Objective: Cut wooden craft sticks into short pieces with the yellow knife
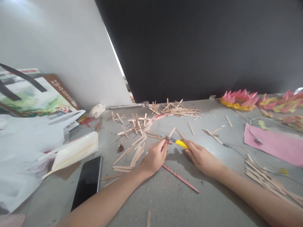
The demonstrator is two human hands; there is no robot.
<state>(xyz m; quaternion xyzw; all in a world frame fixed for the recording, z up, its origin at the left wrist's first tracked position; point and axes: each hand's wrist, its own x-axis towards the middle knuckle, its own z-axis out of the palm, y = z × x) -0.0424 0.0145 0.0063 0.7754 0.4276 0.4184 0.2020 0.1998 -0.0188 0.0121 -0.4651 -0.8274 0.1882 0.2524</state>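
Note:
My right hand (201, 157) is closed around a yellow box cutter (181, 144), its blade pointing left. The blade tip reaches the fingertips of my left hand (156, 154), which are pinched together over the table. Whatever they pinch is too small and hidden to name. Two wooden craft sticks show just beyond the blade, one (172, 131) leaning right and the other (180, 133) leaning left. A red pencil (181, 178) lies on the table below, its upper end behind my left hand. To the left of that hand are several loose craft sticks (136, 156).
Piled craft sticks (181, 111) lie by the black panel (189, 47). A phone (87, 181) lies left of my left forearm, near a white plastic bag (26, 151). On the right are pink paper (272, 143), a cable (251, 126), a paper crown shape (239, 101) and more sticks (262, 176).

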